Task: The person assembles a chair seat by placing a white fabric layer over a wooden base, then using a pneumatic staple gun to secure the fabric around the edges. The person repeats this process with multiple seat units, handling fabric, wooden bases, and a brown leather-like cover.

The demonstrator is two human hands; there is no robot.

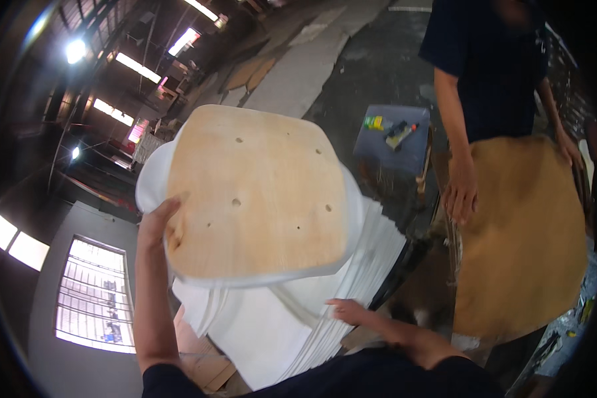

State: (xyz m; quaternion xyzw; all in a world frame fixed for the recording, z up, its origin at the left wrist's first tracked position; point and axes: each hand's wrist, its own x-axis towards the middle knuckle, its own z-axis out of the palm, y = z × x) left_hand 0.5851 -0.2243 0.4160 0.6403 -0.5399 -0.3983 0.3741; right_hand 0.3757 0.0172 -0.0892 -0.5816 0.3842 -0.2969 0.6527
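A light plywood seat panel [265, 172] with rounded corners and several drilled holes is held up before me. White foam padding [154, 178] shows behind its edges. My left hand [158, 222] grips its left edge, thumb on the wood; the other fingers are hidden behind. Lower down, a stack of white sheets [259, 331] with fanned edges lies under the panel. Beside the stack's right part is my right hand [351, 312], fingers pointing left over the sheets and nothing seen in it. Whether it touches them I cannot tell.
A co-worker [491, 73] stands at the right, one hand over a large brown rounded panel [524, 232]. Beyond my panel, a small grey-topped stand [391, 132] carries a green-and-yellow item and tools. A barred window [96, 292] is at the left.
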